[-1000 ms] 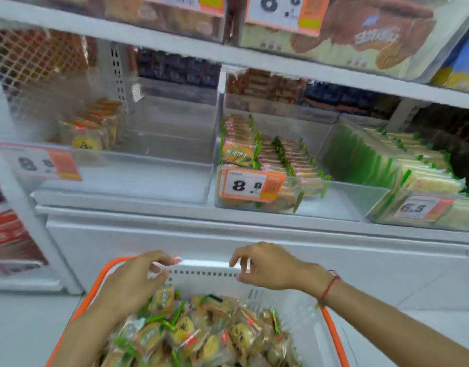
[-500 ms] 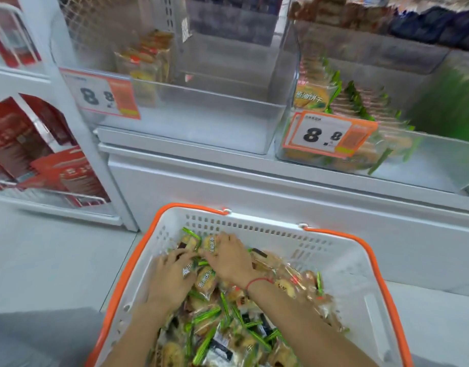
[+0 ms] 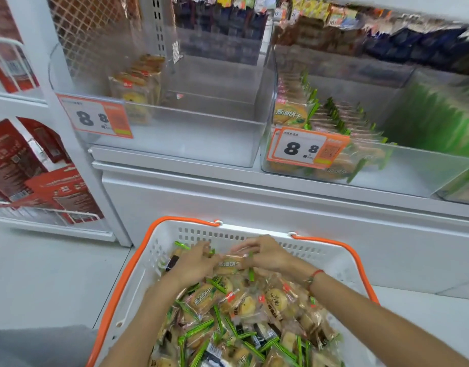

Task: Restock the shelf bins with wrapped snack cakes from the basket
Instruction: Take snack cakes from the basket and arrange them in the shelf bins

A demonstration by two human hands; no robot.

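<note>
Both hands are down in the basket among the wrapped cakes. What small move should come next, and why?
Probably lift the green-edged cake that the left hand and right hand hold between them up toward the middle bin, whose front is sparse and holds the same green-edged packs.

Both hands, left hand (image 3: 193, 263) & right hand (image 3: 265, 256), now lifted w/ one snack cake (image 3: 229, 264) pinched betw. them.

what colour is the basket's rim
Orange, on a white basket; clearest in the head view.
</note>
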